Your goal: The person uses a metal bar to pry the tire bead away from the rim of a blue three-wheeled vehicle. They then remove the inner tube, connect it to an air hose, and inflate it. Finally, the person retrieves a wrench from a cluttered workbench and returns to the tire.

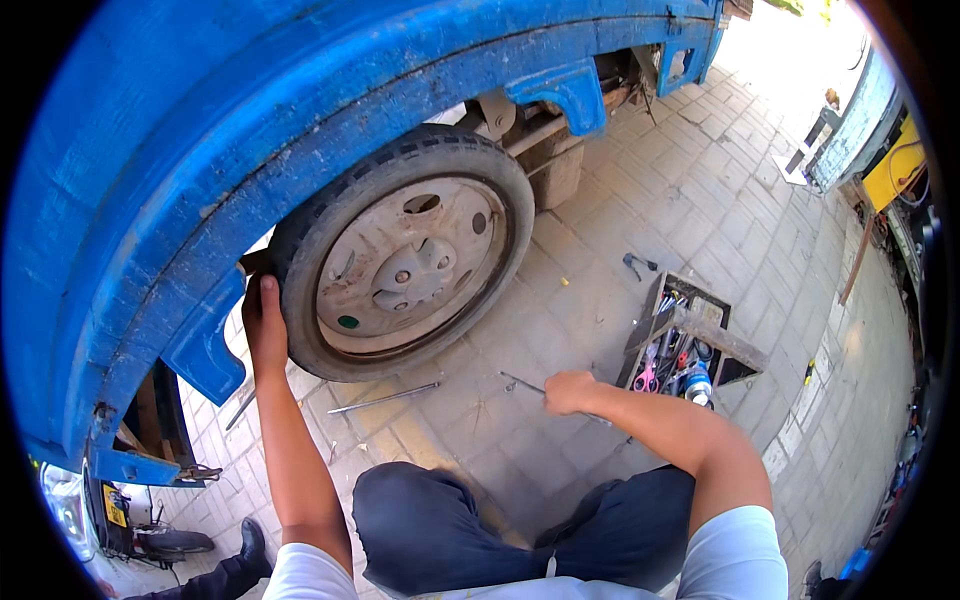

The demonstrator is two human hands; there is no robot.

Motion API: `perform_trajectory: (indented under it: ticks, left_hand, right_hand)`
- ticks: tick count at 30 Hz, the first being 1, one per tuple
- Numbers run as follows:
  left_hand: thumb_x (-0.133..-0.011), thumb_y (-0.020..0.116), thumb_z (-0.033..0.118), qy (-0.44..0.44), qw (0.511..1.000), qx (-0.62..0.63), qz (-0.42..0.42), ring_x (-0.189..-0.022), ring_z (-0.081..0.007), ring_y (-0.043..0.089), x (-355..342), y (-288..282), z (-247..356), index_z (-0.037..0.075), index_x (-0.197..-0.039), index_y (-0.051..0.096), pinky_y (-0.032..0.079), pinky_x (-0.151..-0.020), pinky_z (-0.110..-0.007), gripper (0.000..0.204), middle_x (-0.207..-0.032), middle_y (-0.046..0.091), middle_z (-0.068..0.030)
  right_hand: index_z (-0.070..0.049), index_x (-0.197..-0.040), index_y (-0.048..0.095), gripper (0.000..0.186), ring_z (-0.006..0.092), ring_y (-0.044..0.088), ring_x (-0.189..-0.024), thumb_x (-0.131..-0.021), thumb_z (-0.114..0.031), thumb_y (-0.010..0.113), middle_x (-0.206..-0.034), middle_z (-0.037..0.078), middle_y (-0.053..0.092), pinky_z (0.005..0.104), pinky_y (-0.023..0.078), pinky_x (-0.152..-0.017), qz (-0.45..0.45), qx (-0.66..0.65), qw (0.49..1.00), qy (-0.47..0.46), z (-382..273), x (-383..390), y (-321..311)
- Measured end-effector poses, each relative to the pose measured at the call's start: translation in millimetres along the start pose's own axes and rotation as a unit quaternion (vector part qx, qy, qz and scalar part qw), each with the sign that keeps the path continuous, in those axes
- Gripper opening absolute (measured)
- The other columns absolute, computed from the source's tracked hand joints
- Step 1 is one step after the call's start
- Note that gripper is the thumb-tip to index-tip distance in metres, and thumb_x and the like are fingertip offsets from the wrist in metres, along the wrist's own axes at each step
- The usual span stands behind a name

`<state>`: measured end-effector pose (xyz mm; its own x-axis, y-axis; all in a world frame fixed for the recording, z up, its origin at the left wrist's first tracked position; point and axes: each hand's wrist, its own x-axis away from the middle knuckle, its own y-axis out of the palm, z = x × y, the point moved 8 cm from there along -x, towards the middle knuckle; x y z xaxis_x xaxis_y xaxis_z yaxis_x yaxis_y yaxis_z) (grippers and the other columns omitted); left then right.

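A wheel [405,275] with a worn black tyre and a dusty, pale steel rim sits under the blue bodywork [330,120] of a vehicle. My left hand [265,325] reaches up along the tyre's left side, flat against its tread with the thumb extended; the other fingers are mostly hidden. To the right of the wheel, low over the paving, my right hand [570,393] is closed around a thin metal rod [522,382]. The rod's tip points left, and its exact kind is unclear. Another long metal bar [385,398] lies on the ground below the tyre.
An open metal toolbox [680,340] with pink-handled scissors, a blue-and-white can and several tools stands right of my right hand. A small black tool [638,265] lies beyond it. At lower left are a motorbike [165,540] and another person's shoe [253,540].
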<state>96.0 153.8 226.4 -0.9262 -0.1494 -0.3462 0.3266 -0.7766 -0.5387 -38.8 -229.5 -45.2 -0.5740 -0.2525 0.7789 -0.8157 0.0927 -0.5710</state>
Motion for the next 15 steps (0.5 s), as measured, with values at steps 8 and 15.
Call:
perform_trajectory:
  ticks: [8,15]
  left_hand:
    - [-0.098,0.035,0.058,-0.235,0.918,0.317,0.044,-0.137,-0.0228,0.033,70.4,7.3,-161.6,0.004,-0.146,0.031,0.022,-0.113,-0.034,0.073,-0.149,0.038,-0.0071]
    - [-0.099,0.030,0.056,-0.217,0.826,0.517,-0.061,-0.136,-0.0232,0.036,44.9,1.1,-192.5,0.009,-0.145,0.036,0.023,-0.113,-0.036,0.066,-0.147,0.041,-0.0067]
  right_hand:
    - [-0.002,-0.112,0.066,0.040,0.0322,0.061,-0.110,-0.086,-0.029,0.055,-0.118,0.017,0.064,0.0445,0.051,-0.088,0.008,-0.020,0.998,0.059,42.2,-12.5,-4.2]
    - [-0.003,-0.109,0.065,0.042,0.0324,0.061,-0.107,-0.089,-0.039,0.058,-0.112,0.016,0.064,0.0444,0.051,-0.088,0.112,0.022,0.990,-0.086,-24.3,-34.5,-35.5]
